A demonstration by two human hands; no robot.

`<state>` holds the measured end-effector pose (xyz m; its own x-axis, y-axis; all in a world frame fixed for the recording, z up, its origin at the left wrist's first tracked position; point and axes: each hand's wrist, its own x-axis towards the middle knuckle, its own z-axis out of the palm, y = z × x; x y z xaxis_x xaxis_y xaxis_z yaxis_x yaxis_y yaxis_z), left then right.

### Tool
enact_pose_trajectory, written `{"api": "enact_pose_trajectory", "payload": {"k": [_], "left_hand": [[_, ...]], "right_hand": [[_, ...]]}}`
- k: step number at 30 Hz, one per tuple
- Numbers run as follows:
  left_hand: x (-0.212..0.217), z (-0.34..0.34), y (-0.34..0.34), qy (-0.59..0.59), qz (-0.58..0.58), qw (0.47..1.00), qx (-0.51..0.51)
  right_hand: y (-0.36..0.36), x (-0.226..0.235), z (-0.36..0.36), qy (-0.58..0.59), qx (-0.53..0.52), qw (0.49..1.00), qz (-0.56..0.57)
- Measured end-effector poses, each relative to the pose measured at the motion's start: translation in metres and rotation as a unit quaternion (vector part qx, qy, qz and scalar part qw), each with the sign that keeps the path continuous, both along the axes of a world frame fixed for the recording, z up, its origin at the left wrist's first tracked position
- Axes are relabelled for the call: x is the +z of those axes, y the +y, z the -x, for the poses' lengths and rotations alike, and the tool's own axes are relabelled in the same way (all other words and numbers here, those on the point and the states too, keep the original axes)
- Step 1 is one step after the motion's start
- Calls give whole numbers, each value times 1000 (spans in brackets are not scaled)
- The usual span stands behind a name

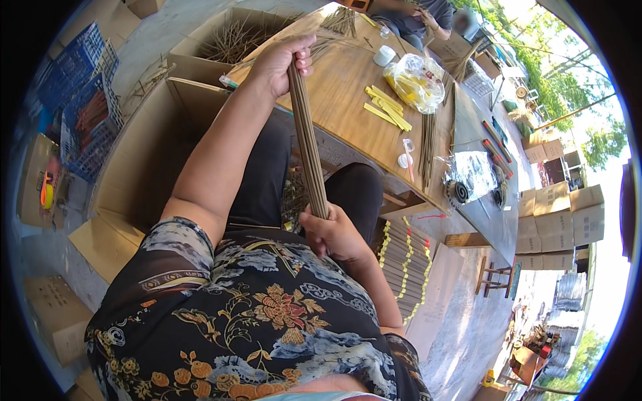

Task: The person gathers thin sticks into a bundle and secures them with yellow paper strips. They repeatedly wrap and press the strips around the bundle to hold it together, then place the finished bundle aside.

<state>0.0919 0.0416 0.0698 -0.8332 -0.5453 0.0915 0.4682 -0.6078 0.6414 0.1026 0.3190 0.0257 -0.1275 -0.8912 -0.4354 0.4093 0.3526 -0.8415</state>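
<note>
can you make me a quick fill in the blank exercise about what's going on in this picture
1. Both hands grip one long bundle of thin brown ____.
2. The left hand holds the bundle's ____ end, and the right hand holds the opposite end.
3. The flat strips lying on the wooden table are ____ in colour.
4. The big open boxes at the person's left are made of ____.

Missing words: sticks; upper; yellow; cardboard

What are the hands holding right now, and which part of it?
Both hold one bundle of thin sticks. The left hand grips its far end, the right hand its near end.
</note>
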Motion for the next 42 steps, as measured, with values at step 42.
{"api": "enact_pose_trajectory", "payload": {"k": [42], "left_hand": [[-25, -4, 31, -36, 53, 991, 117]], "right_hand": [[-8, -29, 15, 464, -94, 881, 4]]}}
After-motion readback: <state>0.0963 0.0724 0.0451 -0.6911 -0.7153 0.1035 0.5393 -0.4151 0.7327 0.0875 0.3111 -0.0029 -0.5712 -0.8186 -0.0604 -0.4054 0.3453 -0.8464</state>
